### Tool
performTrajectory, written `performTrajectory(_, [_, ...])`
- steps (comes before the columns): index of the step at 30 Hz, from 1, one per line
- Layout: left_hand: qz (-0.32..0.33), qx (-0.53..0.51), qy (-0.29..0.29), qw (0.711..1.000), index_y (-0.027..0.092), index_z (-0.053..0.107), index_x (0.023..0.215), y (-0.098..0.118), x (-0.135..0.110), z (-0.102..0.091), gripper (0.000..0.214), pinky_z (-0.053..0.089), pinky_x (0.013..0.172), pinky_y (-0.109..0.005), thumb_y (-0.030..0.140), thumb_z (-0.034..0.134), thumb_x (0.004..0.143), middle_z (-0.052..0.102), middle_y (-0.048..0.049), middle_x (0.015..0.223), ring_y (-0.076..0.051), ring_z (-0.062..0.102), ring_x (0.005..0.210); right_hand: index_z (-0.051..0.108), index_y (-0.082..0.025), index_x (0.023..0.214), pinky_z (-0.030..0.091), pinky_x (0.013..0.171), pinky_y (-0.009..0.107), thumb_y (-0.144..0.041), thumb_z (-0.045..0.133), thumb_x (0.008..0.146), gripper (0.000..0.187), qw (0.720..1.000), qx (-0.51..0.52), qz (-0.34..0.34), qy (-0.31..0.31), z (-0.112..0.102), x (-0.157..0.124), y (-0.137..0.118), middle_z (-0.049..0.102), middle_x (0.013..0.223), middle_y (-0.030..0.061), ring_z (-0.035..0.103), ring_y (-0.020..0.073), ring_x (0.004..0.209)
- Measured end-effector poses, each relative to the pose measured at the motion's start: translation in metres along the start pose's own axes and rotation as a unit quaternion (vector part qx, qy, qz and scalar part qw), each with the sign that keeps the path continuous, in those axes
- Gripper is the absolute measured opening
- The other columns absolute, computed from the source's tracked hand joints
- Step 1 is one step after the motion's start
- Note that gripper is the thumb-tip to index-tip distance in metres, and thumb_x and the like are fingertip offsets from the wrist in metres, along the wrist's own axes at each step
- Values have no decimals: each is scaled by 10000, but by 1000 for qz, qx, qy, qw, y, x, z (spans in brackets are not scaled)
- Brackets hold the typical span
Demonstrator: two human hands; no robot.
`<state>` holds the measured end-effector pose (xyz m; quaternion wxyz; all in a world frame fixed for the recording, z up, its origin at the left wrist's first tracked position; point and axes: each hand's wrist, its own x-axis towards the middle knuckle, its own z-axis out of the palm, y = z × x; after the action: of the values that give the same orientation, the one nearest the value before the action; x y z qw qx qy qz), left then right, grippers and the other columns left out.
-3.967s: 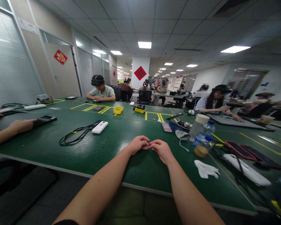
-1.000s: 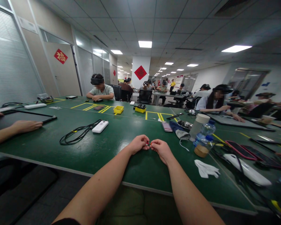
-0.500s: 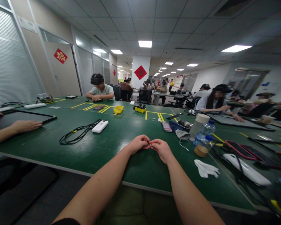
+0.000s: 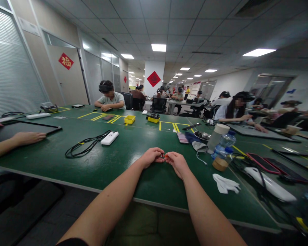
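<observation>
My left hand (image 4: 151, 156) and my right hand (image 4: 176, 162) rest together on the green table (image 4: 113, 160), knuckles up. Their fingertips meet and pinch a tiny reddish-orange part (image 4: 164, 156) between them. Both hands are closed around it; its shape is too small to make out.
A white power bank (image 4: 109, 138) with a coiled black cable (image 4: 82, 147) lies to the left. Bottles (image 4: 222, 150), a white glove (image 4: 225, 183), phones (image 4: 265, 164) and a white device (image 4: 270, 186) crowd the right. Another person's hand (image 4: 28, 137) rests at far left. Yellow trays (image 4: 129, 119) sit farther back.
My hands stay pinched together in the same spot, with only small finger shifts around the tiny part. The person's hand at left has moved slightly beside the tablet.
</observation>
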<state>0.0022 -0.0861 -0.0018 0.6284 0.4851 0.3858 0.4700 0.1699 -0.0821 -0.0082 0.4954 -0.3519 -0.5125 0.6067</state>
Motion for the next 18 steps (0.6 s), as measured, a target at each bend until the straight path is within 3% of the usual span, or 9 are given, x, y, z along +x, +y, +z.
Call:
performTrajectory(9, [27, 1, -5, 1000, 110, 575, 959, -4, 0, 1, 259, 564, 699, -248, -14, 548, 733, 672, -72, 802, -124, 680, 677, 668, -145, 736, 480, 642, 272, -204, 718, 593, 162, 999, -36, -11, 20, 1, 1, 1, 688, 734, 57, 616, 144, 655])
performTrajectory(18, [29, 26, 9, 999, 113, 572, 955, -7, 1, 0, 154, 562, 658, -235, 74, 538, 809, 678, -82, 829, -112, 673, 652, 651, -148, 759, 465, 574, 263, -242, 742, 583, 220, 998, -58, -23, 22, -1, 1, 5, 670, 661, 34, 591, 134, 576])
